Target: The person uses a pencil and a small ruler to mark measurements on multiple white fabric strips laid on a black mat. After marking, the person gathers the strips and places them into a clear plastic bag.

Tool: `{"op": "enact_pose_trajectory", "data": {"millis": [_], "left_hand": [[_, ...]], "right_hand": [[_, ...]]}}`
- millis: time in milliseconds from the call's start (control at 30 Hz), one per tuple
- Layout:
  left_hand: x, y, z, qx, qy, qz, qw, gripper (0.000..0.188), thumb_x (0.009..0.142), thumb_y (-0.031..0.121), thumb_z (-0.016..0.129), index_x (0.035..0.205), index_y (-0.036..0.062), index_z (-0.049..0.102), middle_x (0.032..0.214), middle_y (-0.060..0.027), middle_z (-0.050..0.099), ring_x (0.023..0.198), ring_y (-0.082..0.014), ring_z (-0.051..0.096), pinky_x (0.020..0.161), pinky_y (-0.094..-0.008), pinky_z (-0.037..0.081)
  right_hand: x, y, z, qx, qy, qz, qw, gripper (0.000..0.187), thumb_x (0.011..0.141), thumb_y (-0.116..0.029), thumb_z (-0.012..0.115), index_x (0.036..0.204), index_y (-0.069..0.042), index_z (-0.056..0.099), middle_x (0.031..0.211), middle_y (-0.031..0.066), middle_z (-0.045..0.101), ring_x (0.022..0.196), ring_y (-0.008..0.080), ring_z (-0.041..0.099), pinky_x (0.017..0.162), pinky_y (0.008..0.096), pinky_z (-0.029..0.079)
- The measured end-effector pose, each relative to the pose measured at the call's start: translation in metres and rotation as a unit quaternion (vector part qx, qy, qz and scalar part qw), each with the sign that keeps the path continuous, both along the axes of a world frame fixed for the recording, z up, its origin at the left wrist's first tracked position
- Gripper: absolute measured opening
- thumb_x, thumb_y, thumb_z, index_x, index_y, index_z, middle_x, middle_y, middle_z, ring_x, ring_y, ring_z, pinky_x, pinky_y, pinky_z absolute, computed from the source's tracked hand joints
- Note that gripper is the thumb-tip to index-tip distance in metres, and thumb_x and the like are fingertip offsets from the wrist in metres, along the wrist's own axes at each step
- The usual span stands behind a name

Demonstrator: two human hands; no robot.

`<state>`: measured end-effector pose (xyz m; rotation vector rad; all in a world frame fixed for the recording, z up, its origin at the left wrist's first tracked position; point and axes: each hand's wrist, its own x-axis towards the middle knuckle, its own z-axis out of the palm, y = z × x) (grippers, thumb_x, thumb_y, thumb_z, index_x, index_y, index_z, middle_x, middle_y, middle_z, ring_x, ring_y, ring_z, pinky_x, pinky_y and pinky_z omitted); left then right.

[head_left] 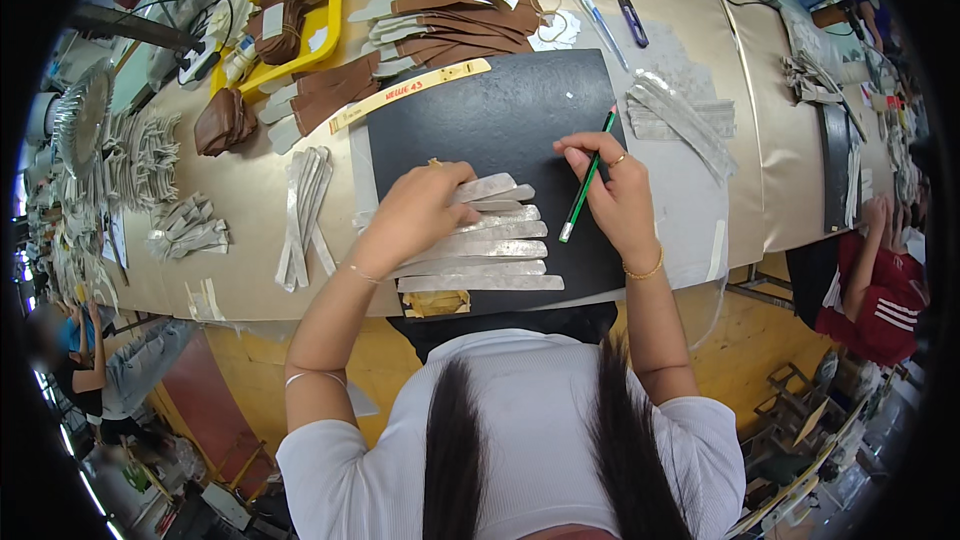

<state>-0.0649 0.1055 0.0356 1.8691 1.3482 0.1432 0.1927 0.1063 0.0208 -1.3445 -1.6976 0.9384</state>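
Observation:
My left hand point(415, 208) bends over the upper end of a fanned row of pale grey strips point(500, 248), its thumb and fingers closed about one strip. The strips lie side by side on a dark board point(480, 105), over a yellowish taped piece point(436, 303) at its near edge. Between the thumb and fingers of my right hand point(625, 202) is a green and black pencil point(580, 196), slanting over the board with its white end toward the strips. A long, curved, cream-coloured template point(410, 92) with red writing rests across the board's far left edge.
Brown cut pieces point(470, 25) are piled beyond the board, beside a yellow tray point(330, 35). A blue pen point(603, 28) and thread snips point(632, 20) lie at the far right. More grey strips point(682, 120) are right of the board; bundles point(305, 215) lie left. Co-workers sit on both sides.

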Motion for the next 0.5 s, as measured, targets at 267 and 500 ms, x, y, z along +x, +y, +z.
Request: {"op": "enact_pose_trajectory", "data": {"millis": [267, 500], "left_hand": [[0.004, -0.006, -0.006, 0.034, -0.024, -0.049, 0.998, 0.032, 0.078, 0.017, 0.083, 0.101, 0.0002, 0.069, 0.098, -0.0143, 0.065, 0.096, -0.034, 0.063, 0.087, -0.0405, 0.049], [0.014, -0.016, -0.01, 0.069, 0.009, -0.016, 0.997, 0.029, 0.079, 0.012, 0.081, 0.104, 0.0012, 0.069, 0.099, -0.0151, 0.065, 0.103, -0.0339, 0.061, 0.092, -0.0424, 0.048]], "right_hand": [[0.0, 0.004, -0.004, 0.021, 0.011, -0.019, 1.0, 0.01, 0.096, -0.009, 0.069, 0.105, -0.004, 0.071, 0.098, 0.0098, 0.074, 0.085, 0.0245, 0.071, 0.076, 0.0329, 0.055], [-0.001, 0.003, -0.003, 0.01, 0.0, 0.001, 1.0, 0.014, 0.101, -0.011, 0.064, 0.108, -0.001, 0.07, 0.1, 0.0083, 0.076, 0.094, 0.0166, 0.072, 0.084, 0.0276, 0.054]]}}
